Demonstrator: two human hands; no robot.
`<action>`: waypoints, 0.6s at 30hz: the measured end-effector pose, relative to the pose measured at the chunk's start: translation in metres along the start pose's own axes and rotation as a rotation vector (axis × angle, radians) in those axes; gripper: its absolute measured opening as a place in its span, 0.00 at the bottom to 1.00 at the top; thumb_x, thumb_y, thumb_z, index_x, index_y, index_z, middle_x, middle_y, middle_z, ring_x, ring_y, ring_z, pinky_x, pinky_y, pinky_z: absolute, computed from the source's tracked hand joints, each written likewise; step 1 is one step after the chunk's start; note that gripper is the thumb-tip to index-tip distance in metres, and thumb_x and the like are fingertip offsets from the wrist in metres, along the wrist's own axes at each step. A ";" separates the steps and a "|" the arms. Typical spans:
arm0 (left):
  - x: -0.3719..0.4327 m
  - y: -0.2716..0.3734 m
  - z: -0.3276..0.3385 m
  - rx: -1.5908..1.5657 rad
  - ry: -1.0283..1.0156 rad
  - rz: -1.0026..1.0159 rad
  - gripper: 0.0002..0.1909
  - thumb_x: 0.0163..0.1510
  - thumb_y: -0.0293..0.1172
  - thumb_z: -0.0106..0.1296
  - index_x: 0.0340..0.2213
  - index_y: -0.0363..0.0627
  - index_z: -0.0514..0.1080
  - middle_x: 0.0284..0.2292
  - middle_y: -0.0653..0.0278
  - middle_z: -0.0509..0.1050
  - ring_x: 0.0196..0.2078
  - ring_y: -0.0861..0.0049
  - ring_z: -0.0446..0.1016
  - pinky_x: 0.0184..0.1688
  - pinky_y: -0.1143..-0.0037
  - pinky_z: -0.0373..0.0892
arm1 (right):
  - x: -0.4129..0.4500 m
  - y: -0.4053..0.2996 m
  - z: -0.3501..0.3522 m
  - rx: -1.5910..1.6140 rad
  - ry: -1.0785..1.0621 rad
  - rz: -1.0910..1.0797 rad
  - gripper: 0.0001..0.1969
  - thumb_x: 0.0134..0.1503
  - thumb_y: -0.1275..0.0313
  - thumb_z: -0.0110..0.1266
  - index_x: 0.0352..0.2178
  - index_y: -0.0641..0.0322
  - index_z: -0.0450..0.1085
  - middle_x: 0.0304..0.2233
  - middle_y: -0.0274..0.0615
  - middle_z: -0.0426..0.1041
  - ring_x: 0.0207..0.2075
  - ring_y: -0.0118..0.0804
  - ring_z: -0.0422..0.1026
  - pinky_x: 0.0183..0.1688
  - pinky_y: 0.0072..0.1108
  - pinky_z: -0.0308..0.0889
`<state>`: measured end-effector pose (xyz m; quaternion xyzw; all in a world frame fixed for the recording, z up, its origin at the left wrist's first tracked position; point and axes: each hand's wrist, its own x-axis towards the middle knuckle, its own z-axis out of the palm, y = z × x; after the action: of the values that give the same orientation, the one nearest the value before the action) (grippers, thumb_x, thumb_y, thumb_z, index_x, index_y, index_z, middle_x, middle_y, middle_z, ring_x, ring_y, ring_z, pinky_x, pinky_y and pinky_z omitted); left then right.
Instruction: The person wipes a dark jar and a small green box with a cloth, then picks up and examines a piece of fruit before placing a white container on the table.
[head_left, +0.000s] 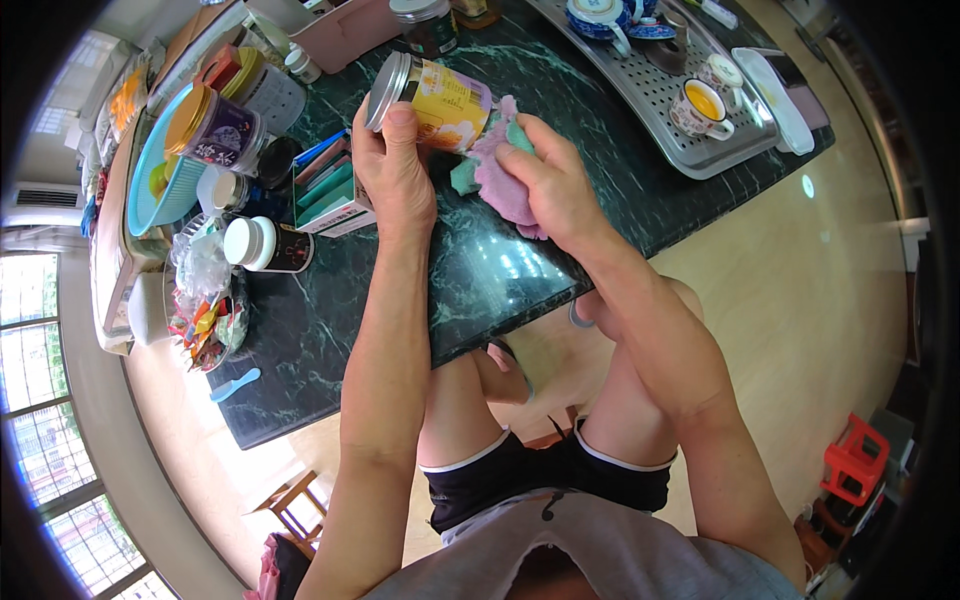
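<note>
My left hand (396, 161) grips a jar with a yellow and purple label (450, 103) near its silver lid, and the jar is tilted over a dark green marble-patterned table (480, 281). Pinched in my right hand (551, 176) is a pink and green cloth (501, 176), its upper edge close to the base of the jar. Whether cloth and jar touch is hard to tell. A tissue box or similar open carton with green packets (334, 196) stands just left of my left wrist.
Left of my arms stand a white-lidded dark bottle (281, 247), a gold-lidded jar (217, 131), a blue basket (142, 191) and a bowl of wrapped packets (214, 322). A blue comb (236, 384) lies near the left edge. A metal tray (694, 161) at right holds a filled cup (701, 111).
</note>
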<state>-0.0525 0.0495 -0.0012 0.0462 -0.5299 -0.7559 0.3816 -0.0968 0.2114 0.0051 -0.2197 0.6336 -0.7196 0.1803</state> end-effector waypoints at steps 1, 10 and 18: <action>0.000 0.000 0.000 -0.001 0.000 0.001 0.31 0.59 0.50 0.58 0.51 0.35 0.66 0.44 0.60 0.74 0.45 0.76 0.74 0.49 0.74 0.71 | 0.001 -0.001 -0.002 0.061 -0.011 0.037 0.15 0.59 0.70 0.50 0.44 0.72 0.70 0.35 0.45 0.78 0.35 0.32 0.75 0.38 0.23 0.68; -0.012 0.006 0.024 0.365 -0.090 0.179 0.47 0.38 0.30 0.76 0.55 0.35 0.59 0.49 0.57 0.71 0.51 0.72 0.72 0.54 0.73 0.69 | 0.013 -0.012 -0.017 0.462 0.131 0.092 0.14 0.64 0.71 0.46 0.48 0.67 0.70 0.39 0.38 0.76 0.37 0.25 0.73 0.39 0.18 0.68; -0.014 -0.002 0.023 0.685 -0.078 0.336 0.42 0.37 0.33 0.73 0.53 0.39 0.66 0.50 0.54 0.70 0.50 0.62 0.72 0.54 0.69 0.68 | 0.003 -0.028 0.001 0.169 0.035 -0.348 0.21 0.66 0.69 0.42 0.57 0.69 0.66 0.53 0.49 0.71 0.54 0.33 0.69 0.57 0.24 0.62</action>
<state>-0.0544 0.0757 0.0026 0.0548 -0.7663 -0.4631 0.4421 -0.0983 0.2126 0.0328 -0.2977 0.5262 -0.7943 0.0599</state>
